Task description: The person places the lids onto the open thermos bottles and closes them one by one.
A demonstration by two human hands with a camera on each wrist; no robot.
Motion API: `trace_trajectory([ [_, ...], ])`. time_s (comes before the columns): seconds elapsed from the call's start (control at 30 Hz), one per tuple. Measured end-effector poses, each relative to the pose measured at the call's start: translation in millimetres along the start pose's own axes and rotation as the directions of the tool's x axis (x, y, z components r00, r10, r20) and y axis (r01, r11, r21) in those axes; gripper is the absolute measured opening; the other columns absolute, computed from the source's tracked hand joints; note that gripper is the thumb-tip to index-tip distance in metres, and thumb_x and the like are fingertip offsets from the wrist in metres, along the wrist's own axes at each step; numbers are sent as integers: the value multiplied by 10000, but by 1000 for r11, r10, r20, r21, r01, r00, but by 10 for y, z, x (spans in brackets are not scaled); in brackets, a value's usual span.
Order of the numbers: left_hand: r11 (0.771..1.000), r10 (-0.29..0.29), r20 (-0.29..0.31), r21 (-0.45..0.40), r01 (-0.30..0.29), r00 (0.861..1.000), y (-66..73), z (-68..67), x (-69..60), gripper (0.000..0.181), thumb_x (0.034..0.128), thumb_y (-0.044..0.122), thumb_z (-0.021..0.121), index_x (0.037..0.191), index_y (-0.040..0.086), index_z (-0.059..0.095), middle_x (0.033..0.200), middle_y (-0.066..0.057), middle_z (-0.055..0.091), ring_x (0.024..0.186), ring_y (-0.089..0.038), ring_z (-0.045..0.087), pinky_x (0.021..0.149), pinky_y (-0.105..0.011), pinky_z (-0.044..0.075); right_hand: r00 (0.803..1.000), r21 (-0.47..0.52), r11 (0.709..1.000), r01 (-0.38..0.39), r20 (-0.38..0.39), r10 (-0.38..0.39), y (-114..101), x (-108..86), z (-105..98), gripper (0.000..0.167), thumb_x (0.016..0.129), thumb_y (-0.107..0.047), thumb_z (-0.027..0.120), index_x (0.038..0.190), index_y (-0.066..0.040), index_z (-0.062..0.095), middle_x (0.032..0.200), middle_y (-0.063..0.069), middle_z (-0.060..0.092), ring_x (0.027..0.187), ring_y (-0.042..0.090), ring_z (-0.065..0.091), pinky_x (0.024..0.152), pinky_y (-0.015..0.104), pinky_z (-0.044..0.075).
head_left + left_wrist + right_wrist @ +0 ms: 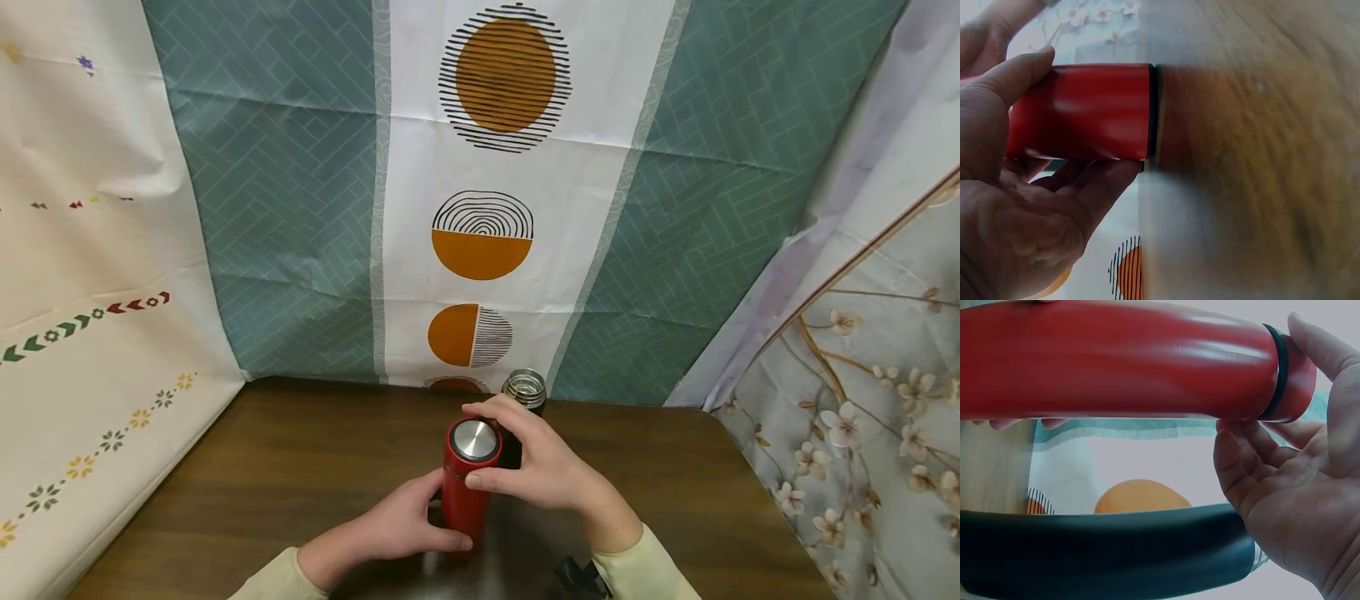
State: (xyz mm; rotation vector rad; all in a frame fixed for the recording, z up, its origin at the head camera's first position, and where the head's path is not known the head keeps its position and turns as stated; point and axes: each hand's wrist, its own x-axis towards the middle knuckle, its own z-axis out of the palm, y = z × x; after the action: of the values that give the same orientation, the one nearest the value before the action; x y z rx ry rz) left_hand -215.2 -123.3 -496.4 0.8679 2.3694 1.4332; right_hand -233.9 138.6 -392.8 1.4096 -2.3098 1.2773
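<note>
A red thermos flask stands upright on the wooden table, its red lid topped with a silver disc. My left hand grips the lower body from the left, thumb in front. In the left wrist view the black-edged base meets the tabletop. My right hand holds the lid between thumb and fingers. That lid sits on the flask beside a black ring in the right wrist view. Just behind and to the right, a black thermos flask stands without a lid, showing its metal threaded mouth.
The brown table reaches back to a green and white patterned curtain. A cream embroidered cloth hangs on the left, and a floral cloth on the right. A small black object shows by my right sleeve.
</note>
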Motion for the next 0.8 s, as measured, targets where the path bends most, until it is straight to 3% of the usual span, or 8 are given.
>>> trace_trajectory([
  [0.4,1000,6,0,-27,-6,1000,36,5,-12,633,921,357,933,1466,318,614,1392,153,690,1358,-163,614,1124,-408,506,1000,8,1000,15,-12,-14,-1,9,13,656,927,-254,931,1521,-210,655,1360,-49,660,1256,162,627,1057,379,536],
  [0.8,1000,1,5,-7,-1,1000,-4,5,2,619,925,409,919,1457,330,613,1385,157,691,1345,-156,616,1132,-479,508,998,-54,998,16,-61,-20,-39,21,43,614,899,-318,966,1439,-220,688,1281,-76,674,1182,128,644,981,353,566],
])
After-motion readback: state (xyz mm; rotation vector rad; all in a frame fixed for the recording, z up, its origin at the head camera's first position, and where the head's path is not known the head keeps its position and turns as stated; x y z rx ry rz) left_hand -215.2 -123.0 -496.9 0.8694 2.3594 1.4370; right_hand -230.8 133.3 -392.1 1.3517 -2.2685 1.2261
